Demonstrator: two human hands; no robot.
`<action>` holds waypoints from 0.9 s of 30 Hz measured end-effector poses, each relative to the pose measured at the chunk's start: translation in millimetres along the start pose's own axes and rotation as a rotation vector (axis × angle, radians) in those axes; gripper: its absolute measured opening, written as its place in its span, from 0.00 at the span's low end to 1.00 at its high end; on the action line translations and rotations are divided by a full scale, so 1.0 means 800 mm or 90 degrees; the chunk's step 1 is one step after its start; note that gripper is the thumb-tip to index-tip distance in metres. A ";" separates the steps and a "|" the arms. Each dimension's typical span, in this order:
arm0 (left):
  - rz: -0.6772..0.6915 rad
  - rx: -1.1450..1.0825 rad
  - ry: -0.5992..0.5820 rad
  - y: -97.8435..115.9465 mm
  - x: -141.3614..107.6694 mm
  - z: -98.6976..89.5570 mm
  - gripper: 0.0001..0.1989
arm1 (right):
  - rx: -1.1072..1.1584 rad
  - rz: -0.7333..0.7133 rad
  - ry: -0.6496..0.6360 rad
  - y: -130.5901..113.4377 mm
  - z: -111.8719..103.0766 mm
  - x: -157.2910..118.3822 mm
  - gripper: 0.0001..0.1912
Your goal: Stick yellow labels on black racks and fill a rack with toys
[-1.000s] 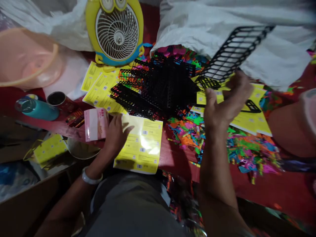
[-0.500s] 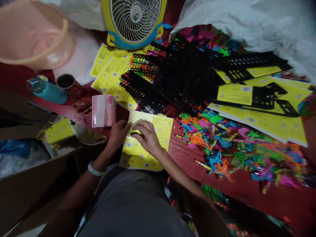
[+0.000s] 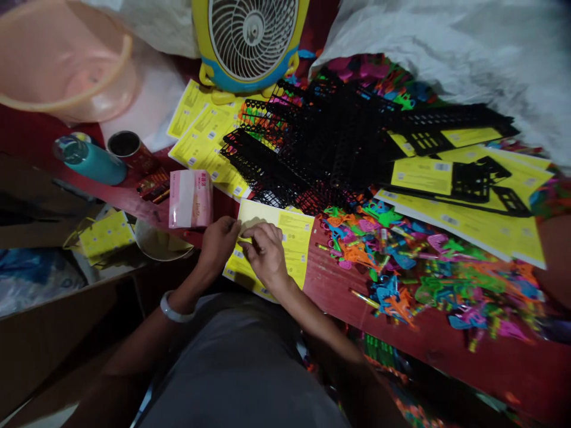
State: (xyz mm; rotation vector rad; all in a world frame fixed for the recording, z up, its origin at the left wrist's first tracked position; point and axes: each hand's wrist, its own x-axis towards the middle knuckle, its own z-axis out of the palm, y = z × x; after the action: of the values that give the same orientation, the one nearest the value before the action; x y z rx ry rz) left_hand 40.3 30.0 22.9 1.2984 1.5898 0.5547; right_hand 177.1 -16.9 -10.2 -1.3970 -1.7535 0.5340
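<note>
A yellow printed sheet (image 3: pixel 292 249) lies at the near edge of the red table, in front of my body. My left hand (image 3: pixel 219 241) is closed at the sheet's left edge, its fingertips near the upper left part. Over the left half of the sheet, my right hand (image 3: pixel 266 252) has its thumb and fingers curled into a pinch. Whatever is between those fingers is too small to make out. A pink and white packet (image 3: pixel 191 199) sits just beyond my left hand. Black plastic lattice pieces (image 3: pixel 334 142) are heaped behind the sheet.
Colourful small plastic pieces (image 3: pixel 397 261) spread over the right side. More yellow sheets (image 3: pixel 468 232) lie at the right. A fan (image 3: pixel 254 41) stands at the back. To the left are a blue bottle (image 3: pixel 91 159), a dark cup (image 3: pixel 129 148) and a pink basin (image 3: pixel 66 71).
My right hand's fingers have drawn closer together over the sheet. My left hand has shifted slightly right. The whole view has shifted a little.
</note>
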 end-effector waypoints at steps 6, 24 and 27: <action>0.006 -0.017 -0.006 0.001 -0.002 0.003 0.12 | -0.014 0.005 0.007 -0.001 -0.002 -0.001 0.05; -0.009 -0.034 -0.050 -0.023 0.018 0.015 0.13 | 0.028 -0.144 0.012 0.008 -0.019 -0.008 0.11; -0.023 0.022 -0.024 -0.029 0.025 0.016 0.12 | 0.117 -0.181 0.005 0.000 -0.041 -0.022 0.12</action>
State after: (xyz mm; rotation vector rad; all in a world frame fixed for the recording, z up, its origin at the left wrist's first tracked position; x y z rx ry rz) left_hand 41.4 38.2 -8.9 1.2967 1.5943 0.4791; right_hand 204.2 -38.4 3.5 -1.0010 -1.8090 0.5183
